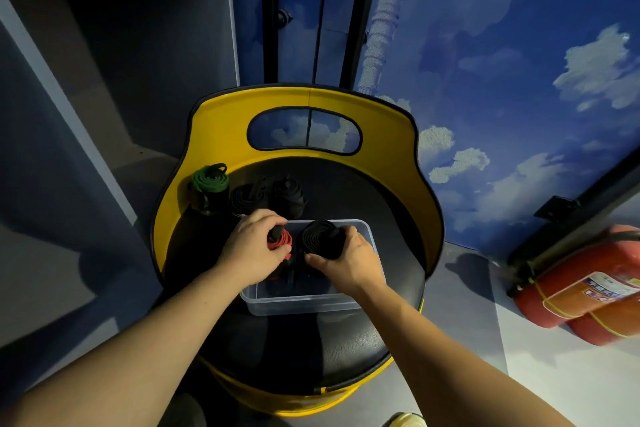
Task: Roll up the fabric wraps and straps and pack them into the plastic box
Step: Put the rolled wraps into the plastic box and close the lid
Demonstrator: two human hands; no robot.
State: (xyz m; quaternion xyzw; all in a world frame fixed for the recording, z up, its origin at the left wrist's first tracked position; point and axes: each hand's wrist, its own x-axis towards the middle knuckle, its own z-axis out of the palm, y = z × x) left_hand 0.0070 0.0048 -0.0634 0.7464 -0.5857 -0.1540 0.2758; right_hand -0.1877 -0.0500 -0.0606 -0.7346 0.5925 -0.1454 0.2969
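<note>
A clear plastic box [304,303] sits on the black seat of a yellow drum chair [304,99]. My left hand [251,250] grips a rolled red and black wrap [280,240] over the box's left half. My right hand [349,262] grips a rolled black wrap [318,238] over the right half. Behind the box stand a rolled green wrap [210,184] and two rolled black wraps [247,199] [289,196], upright on the seat.
Grey shelving [110,45] rises at the left. A blue wall with painted clouds [502,80] is behind the chair. Two red fire extinguishers [581,288] lie on the floor at the right.
</note>
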